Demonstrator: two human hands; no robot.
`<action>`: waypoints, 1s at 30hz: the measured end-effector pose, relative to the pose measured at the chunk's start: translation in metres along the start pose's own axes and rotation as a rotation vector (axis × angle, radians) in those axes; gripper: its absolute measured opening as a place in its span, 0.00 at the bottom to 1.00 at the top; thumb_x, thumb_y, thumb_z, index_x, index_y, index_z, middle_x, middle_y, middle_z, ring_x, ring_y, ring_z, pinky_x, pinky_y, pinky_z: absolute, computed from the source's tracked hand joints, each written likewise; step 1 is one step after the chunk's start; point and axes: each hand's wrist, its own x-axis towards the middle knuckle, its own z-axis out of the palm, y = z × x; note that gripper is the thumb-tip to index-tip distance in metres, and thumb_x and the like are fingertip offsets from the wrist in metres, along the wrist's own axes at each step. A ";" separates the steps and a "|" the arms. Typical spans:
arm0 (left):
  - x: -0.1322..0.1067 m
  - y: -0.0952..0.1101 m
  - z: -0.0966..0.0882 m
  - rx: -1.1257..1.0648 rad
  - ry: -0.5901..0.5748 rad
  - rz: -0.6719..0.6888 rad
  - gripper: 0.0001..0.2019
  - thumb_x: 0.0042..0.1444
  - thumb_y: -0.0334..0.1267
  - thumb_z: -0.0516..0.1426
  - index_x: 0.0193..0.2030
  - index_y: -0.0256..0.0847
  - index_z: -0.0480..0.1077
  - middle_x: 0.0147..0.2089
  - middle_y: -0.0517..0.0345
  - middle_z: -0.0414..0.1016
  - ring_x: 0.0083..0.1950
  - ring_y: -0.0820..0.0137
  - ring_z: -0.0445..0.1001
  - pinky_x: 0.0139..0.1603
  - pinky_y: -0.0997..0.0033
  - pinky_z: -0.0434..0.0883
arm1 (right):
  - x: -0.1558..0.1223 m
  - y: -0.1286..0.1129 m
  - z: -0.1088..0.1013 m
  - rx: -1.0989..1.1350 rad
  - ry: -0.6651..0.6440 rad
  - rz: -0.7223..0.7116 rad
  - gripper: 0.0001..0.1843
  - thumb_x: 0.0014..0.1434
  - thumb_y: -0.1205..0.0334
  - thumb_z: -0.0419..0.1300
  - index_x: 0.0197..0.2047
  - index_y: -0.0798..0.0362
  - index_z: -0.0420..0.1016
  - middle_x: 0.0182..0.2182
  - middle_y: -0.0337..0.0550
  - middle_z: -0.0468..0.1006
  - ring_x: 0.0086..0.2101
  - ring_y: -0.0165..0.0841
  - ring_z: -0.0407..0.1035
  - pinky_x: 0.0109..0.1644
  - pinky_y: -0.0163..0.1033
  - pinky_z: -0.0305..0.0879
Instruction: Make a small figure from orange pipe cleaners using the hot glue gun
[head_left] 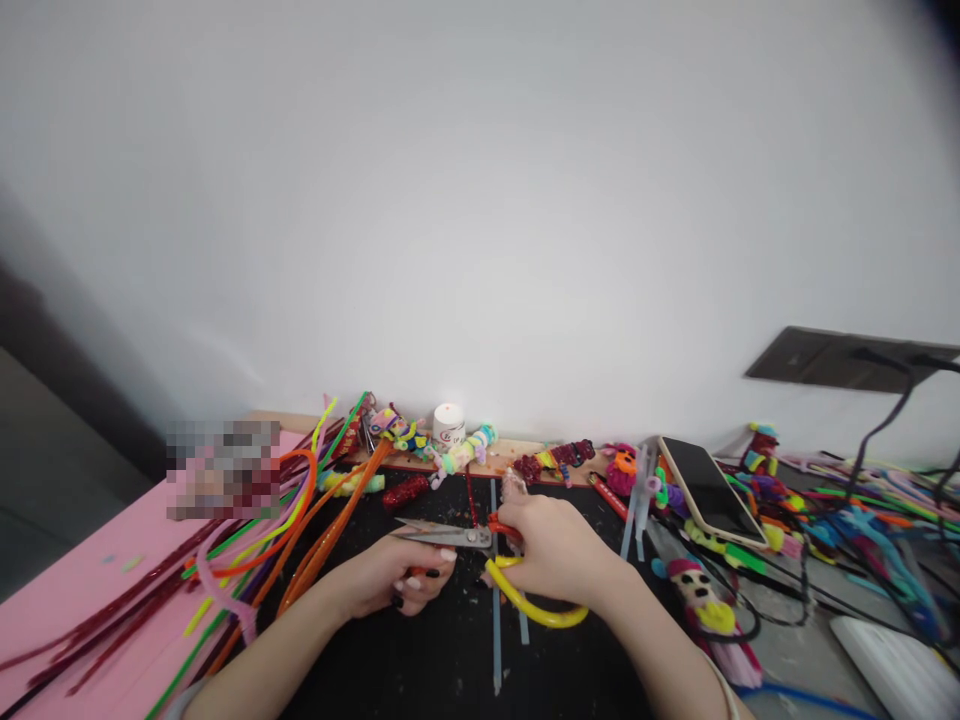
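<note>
My right hand (551, 545) grips scissors (442, 533) by their red handle, with the blades pointing left. A glossy yellow curved piece (551, 615) loops below that hand; I cannot tell whether it belongs to the scissors. My left hand (416, 575) is curled closed just under the blades. A bit of orange shows between its fingers, but what they hold is mostly hidden. Behind the scissors' pivot rises a thin dark red glittery stem (471, 497). Clear glue sticks (496, 630) lie on the black mat (420, 670) between my hands.
Pipe cleaners (300, 560) spread across the pink surface (67, 600) at left. Pipe-cleaner figures (555, 462), a white tub (449, 425) and a red pencil (609, 495) sit along the back. To the right are a phone (712, 490), a doll (705, 600) and cables (806, 580).
</note>
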 end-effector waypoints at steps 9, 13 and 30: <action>0.001 0.000 0.000 0.005 0.016 -0.011 0.15 0.49 0.41 0.62 0.25 0.39 0.58 0.16 0.72 0.51 0.16 0.82 0.39 0.20 0.73 0.38 | 0.001 0.002 0.005 -0.002 0.046 -0.028 0.12 0.46 0.53 0.62 0.25 0.53 0.72 0.31 0.45 0.75 0.26 0.34 0.70 0.27 0.35 0.53; 0.000 0.002 0.003 0.052 0.027 0.009 0.17 0.51 0.43 0.61 0.23 0.40 0.57 0.15 0.72 0.50 0.16 0.82 0.38 0.18 0.75 0.40 | 0.002 0.003 0.006 -0.031 0.022 -0.016 0.10 0.48 0.55 0.61 0.26 0.54 0.73 0.33 0.48 0.77 0.27 0.35 0.71 0.28 0.35 0.53; 0.003 0.001 0.018 0.562 0.531 0.540 0.19 0.59 0.41 0.54 0.57 0.42 0.62 0.44 0.55 0.67 0.45 0.66 0.66 0.48 0.68 0.63 | -0.013 0.023 -0.015 0.109 0.151 0.393 0.12 0.51 0.56 0.60 0.22 0.53 0.69 0.19 0.42 0.72 0.23 0.33 0.66 0.24 0.35 0.50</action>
